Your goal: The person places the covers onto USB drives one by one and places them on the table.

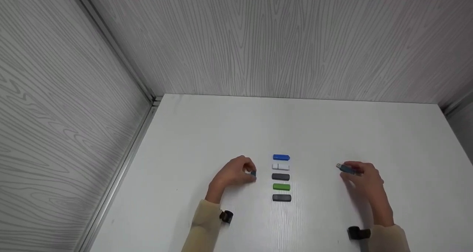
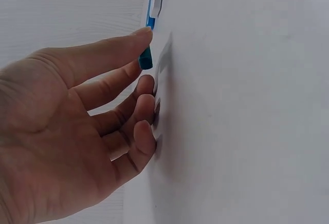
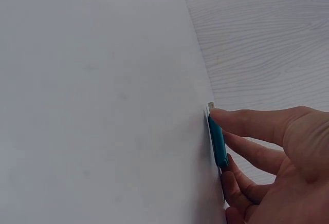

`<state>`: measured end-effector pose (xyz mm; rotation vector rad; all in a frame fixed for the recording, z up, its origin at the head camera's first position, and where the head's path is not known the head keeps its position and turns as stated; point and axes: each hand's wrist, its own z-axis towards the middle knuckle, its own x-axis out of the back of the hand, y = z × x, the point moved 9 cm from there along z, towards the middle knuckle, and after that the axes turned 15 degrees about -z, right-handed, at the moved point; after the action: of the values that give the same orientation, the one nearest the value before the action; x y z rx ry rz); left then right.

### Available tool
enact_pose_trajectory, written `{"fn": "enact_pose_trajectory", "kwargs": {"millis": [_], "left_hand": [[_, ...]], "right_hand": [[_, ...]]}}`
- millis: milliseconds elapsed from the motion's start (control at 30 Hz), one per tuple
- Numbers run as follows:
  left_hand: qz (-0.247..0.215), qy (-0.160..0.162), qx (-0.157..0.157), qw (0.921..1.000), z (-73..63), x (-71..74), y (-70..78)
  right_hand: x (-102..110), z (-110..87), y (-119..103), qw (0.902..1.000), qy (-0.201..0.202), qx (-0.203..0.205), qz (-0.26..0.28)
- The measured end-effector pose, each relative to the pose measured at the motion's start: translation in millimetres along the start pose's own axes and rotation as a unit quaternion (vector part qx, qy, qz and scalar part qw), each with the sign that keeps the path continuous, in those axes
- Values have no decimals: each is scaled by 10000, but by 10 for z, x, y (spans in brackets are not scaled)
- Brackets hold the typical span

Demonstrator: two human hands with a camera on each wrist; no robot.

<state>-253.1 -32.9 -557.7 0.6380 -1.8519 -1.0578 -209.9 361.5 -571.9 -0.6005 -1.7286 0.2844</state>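
Observation:
Between thumb and fingers, my right hand (image 1: 366, 176) pinches a dark teal USB stick (image 3: 218, 144) with its metal plug bare and pointing left in the head view. My left hand (image 1: 234, 172) pinches a small dark teal cap (image 2: 146, 59) by its end; the thumb covers part of it. The left hand's other fingers curl loosely close over the table. A column of USB sticks lies between the hands, nearer the left: blue (image 1: 281, 157), white (image 1: 281, 166), dark grey (image 1: 281, 176), green (image 1: 281, 187) and another dark grey stick (image 1: 282, 197).
The white table (image 1: 314, 130) ends at a wood-grain back wall (image 1: 273, 41). A similar panel (image 1: 63, 108) stands on the left, with a metal rail along its base. Each wrist bears a black camera, the left one (image 1: 226, 217) beside a beige sleeve (image 1: 205, 220).

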Motion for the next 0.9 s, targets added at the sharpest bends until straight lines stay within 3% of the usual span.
{"fn": "enact_pose_trajectory", "kwargs": {"millis": [567, 900], "left_hand": [[-396, -176, -340, 9985, 23, 54, 1], [-728, 25, -296, 9969, 34, 82, -40]], "right_hand": [[36, -20, 117, 9998, 11, -74, -201], [48, -39, 98, 9998, 58, -60, -185]]}}
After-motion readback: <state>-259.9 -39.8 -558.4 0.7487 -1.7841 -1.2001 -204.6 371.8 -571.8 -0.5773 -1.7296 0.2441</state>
